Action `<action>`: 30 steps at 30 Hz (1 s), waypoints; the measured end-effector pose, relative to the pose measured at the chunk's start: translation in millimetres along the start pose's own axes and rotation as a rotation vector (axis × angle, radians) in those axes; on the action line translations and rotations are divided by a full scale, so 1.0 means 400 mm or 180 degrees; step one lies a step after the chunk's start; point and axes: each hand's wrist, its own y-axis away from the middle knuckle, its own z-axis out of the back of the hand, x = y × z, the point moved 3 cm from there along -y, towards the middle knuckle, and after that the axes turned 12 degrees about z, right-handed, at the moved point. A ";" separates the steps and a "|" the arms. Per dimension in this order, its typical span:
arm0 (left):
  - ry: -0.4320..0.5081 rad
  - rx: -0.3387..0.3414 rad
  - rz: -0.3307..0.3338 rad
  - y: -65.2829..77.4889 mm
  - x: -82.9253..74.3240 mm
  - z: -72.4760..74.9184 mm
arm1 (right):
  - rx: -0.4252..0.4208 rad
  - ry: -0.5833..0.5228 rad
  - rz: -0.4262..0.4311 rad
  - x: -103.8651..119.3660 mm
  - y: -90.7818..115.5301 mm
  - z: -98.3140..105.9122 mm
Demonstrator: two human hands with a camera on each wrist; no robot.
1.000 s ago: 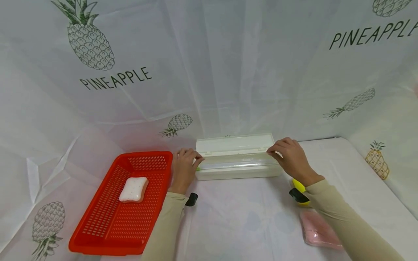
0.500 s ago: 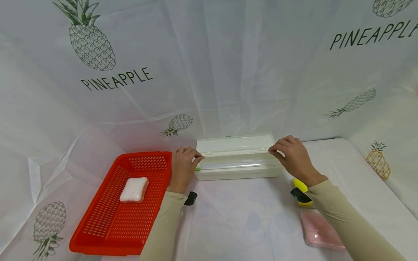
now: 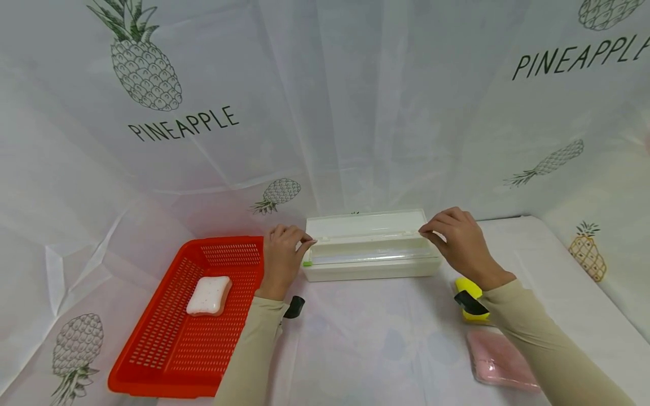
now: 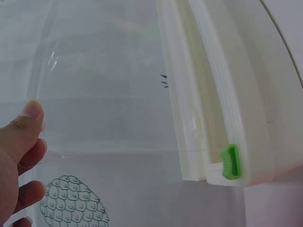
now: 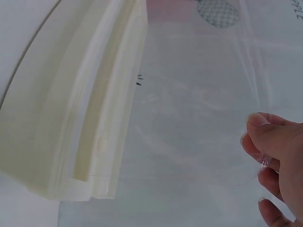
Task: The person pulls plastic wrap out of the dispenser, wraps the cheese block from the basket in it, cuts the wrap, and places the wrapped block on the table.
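A white cling film dispenser (image 3: 373,270) stands at the back of the table with its lid (image 3: 365,224) tipped back. Clear cling film (image 4: 109,123) stretches up out of it between the two hands. My left hand (image 3: 281,259) pinches one corner of the film between thumb and fingers, above the dispenser's left end. At the right end, my right hand (image 3: 459,245) pinches the other corner, where the film bunches at the fingertips in the right wrist view. A green slide cutter (image 4: 231,162) sits at the left end of the dispenser's rail.
A red plastic basket (image 3: 167,389) on the left holds a white-topped, bread-shaped sponge (image 3: 208,295). Under the right forearm lie a yellow object (image 3: 469,287), partly hidden, and a pink wrapped packet (image 3: 500,361). Pineapple-printed sheeting (image 3: 345,113) rises behind the table.
Both hands have drifted slightly apart and upward, the left one leftward and the right one rightward, still holding the film. Dispenser and basket stay where they were.
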 end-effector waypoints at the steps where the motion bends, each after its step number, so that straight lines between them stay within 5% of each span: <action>1: 0.0010 -0.0011 -0.0009 -0.001 -0.002 0.003 | -0.0008 0.0003 0.0001 0.001 -0.002 0.003; 30: 0.0091 -0.0326 -0.0283 -0.030 -0.034 0.085 | -0.0217 0.0058 0.0161 0.015 -0.050 0.074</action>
